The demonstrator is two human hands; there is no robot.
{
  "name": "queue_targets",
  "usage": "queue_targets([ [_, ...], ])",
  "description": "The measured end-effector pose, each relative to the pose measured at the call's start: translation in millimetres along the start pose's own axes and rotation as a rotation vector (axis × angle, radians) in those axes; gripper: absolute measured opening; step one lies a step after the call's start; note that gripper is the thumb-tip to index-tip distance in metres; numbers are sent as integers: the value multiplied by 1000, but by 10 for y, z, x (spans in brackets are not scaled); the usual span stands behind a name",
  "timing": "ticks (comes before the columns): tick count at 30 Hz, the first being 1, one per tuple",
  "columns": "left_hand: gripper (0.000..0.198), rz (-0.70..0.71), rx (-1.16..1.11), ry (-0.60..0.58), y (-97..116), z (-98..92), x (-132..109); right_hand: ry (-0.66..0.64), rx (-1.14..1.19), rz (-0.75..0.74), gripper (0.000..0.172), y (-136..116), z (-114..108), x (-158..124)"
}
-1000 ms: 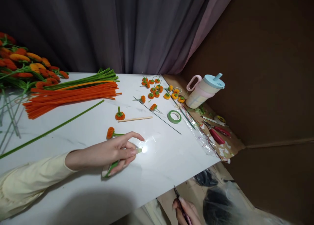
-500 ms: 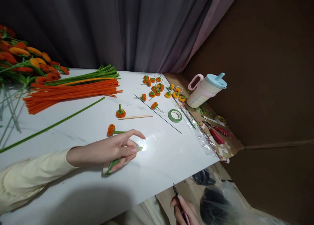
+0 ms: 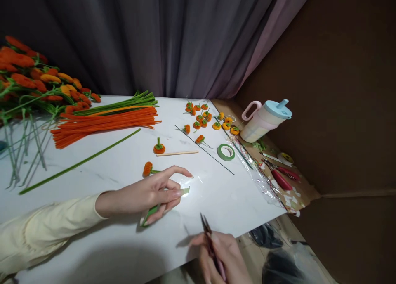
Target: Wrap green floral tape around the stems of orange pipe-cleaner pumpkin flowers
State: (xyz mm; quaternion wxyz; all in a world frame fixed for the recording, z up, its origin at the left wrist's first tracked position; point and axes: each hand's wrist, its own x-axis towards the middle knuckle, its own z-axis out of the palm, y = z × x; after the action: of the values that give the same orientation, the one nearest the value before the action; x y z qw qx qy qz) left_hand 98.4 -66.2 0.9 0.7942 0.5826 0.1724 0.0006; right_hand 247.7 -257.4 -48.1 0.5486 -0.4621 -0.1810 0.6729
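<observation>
My left hand rests on the white table, thumb and fingers pinched on a short green pipe-cleaner piece whose tip pokes out past the thumb. Its index finger is stretched forward. Just behind the hand lies a small orange pipe-cleaner pumpkin with a green stem. My right hand is at the table's front edge, closed round a pair of small scissors with pink handles, blades pointing up and away over the table.
Orange and green pipe cleaners lie in a bundle at the back left beside finished orange flowers. Several small pumpkins, green tape, a wooden stick, a long wire and a lidded cup are to the right. Red pliers lie on cardboard.
My right hand has risen with the scissors from below the table edge up over the front of the table. The left hand has kept its pinch and place.
</observation>
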Motion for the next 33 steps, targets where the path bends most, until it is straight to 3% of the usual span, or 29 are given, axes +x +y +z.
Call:
queue_targets([
  [4, 43, -15, -11, -13, 4, 17, -4, -145, 118, -32, 43, -7, 214, 315],
  [9, 42, -6, -40, -27, -11, 14, 5, -193, 234, -58, 37, -32, 311, 378],
  [33, 42, -5, 3, -31, -34, -7, 7, -60, 321, -52, 33, -89, 473, 433],
])
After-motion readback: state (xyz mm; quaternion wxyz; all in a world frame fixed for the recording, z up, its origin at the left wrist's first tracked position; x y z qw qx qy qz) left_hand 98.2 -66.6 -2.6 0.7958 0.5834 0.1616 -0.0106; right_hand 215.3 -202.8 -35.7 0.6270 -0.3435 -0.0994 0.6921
